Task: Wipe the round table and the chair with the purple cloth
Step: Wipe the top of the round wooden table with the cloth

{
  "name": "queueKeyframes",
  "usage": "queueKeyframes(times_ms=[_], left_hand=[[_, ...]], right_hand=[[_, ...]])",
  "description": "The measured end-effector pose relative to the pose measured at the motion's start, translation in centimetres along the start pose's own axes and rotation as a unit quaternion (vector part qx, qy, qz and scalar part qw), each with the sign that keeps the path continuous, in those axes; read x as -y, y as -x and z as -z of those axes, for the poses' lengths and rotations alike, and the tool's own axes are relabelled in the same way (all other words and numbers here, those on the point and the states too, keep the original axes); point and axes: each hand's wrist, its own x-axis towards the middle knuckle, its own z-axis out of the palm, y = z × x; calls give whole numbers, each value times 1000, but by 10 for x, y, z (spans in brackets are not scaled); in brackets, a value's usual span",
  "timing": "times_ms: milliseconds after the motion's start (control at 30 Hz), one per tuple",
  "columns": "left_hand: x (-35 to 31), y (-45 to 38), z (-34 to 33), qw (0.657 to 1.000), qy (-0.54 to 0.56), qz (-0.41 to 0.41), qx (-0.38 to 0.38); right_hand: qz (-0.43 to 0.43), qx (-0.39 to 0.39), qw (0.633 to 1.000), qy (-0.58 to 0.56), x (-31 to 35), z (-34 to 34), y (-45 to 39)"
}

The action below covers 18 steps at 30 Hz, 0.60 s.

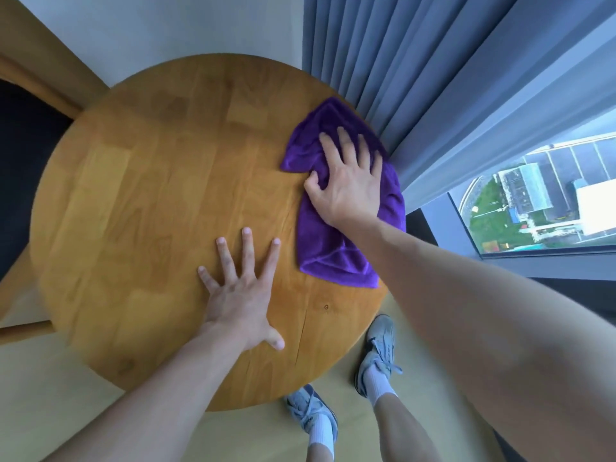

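- Right hand [346, 181] lies flat on the purple cloth [333, 241], fingers spread, thumb tucked into a fold.
- Cloth sits bunched at the table's [150, 181] right edge, beside the curtain [416, 78].
- Left hand [238, 295] presses flat on bare wood, fingers splayed, near the cloth but apart.
- A chair [30, 135] with a dark seat stands at the left.
- Two shoes [378, 348] stand on the floor below the table.

Daylight's coming in through a big window [533, 201] that's looking down on rooftops and greenery, blue-grey curtains [416, 61] are hanging beside it against a plain white wall [166, 28], and a pale yellowish floor [50, 411] is running underneath.
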Motion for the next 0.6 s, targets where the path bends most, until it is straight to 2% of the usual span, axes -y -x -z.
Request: queueKeyframes(times_ms=[100,167,300,367,433,467,533,600], left_hand=[[-1,1,2,1000,5,1,-6],[-1,5,3,1000,7,-1,-8],[22,9,5,995,65,-24,-73],[44,8,12,992,81,11,-95],[62,9,17,993,63,70,-71],[67,8,18,992,78,89,-54],[71,3,16,989,109,94,-38],[70,1,14,988,124,88,-32]], right_hand=[[-86,-24,995,-35,26,-10,25],[-90,-19,995,-42,35,-14,46],[47,28,999,1,26,-14,68],[166,70,983,43,16,-10,54],[275,97,953,77,10,-7,31],[300,101,945,81,9,-6,24],[286,82,953,63,10,-8,19],[213,51,975,37,19,-13,27]])
